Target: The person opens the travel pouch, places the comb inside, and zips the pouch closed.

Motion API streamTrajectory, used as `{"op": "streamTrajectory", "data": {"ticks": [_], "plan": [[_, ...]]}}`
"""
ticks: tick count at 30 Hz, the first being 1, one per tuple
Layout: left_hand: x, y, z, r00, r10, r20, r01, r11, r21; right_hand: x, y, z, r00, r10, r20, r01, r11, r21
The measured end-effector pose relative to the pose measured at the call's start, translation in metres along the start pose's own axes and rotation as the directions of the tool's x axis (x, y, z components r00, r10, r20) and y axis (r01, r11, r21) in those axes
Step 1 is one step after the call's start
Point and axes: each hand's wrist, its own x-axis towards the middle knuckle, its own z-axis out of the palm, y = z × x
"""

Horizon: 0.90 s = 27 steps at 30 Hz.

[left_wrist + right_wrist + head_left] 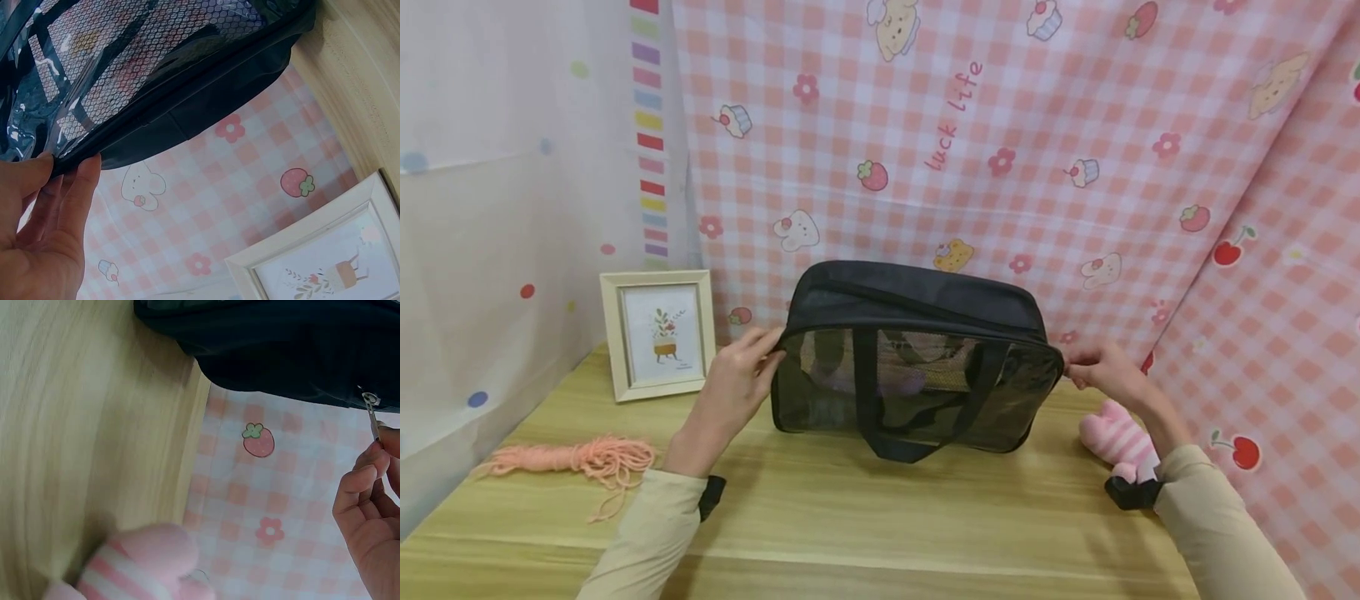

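Observation:
A black bag with clear panels, mesh and hanging handles stands upright on the table. At its upper left corner my left hand pinches the edge; in the left wrist view, thumb and fingers of the left hand hold the dark piping. My right hand is at the bag's right end. There, in the right wrist view, thumb and finger of the right hand pinch a metal zipper pull. Purplish contents show dimly through the front panel; their kind cannot be made out.
A cream picture frame stands left of the bag. A bundle of peach yarn lies at the table's left. By the right forearm is a pink striped plush toy. A pink checked cloth hangs behind the wooden table.

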Motion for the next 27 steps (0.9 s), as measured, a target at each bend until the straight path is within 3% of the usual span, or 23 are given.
{"op": "streamTrajectory", "data": {"ticks": [3, 10, 14, 17, 20, 24, 27], "plan": [[-0.002, -0.001, -0.001, 1.000, -0.005, -0.004, 0.005, 1.000, -0.002, -0.001, 0.005, 0.008, 0.999, 0.001, -0.035, -0.001, 1.000, 0.000], [-0.004, -0.003, 0.000, 1.000, 0.010, -0.021, -0.010, 1.000, -0.008, -0.011, 0.008, 0.026, 0.986, 0.079, -0.147, -0.081, 0.997, -0.009], [-0.005, -0.003, -0.001, 1.000, 0.005, -0.027, -0.005, 1.000, -0.005, -0.015, 0.010, 0.037, 0.972, 0.098, -0.211, -0.094, 0.995, 0.032], [-0.006, -0.003, 0.000, 1.000, -0.005, -0.022, 0.005, 1.000, -0.003, -0.020, 0.014, 0.047, 0.963, 0.115, -0.244, -0.081, 0.986, 0.146], [-0.007, -0.002, 0.002, 1.000, -0.002, -0.027, 0.002, 1.000, -0.008, -0.027, 0.020, 0.057, 0.956, 0.174, -0.235, -0.076, 0.923, 0.378], [-0.008, -0.002, 0.006, 0.999, 0.014, -0.037, -0.014, 1.000, -0.017, -0.032, 0.024, 0.064, 0.941, 0.243, -0.236, -0.044, 0.777, 0.628], [-0.008, -0.002, 0.007, 0.999, 0.003, -0.041, -0.004, 1.000, -0.020, -0.032, 0.024, 0.064, 0.935, 0.244, -0.255, -0.016, 0.752, 0.660]]}}
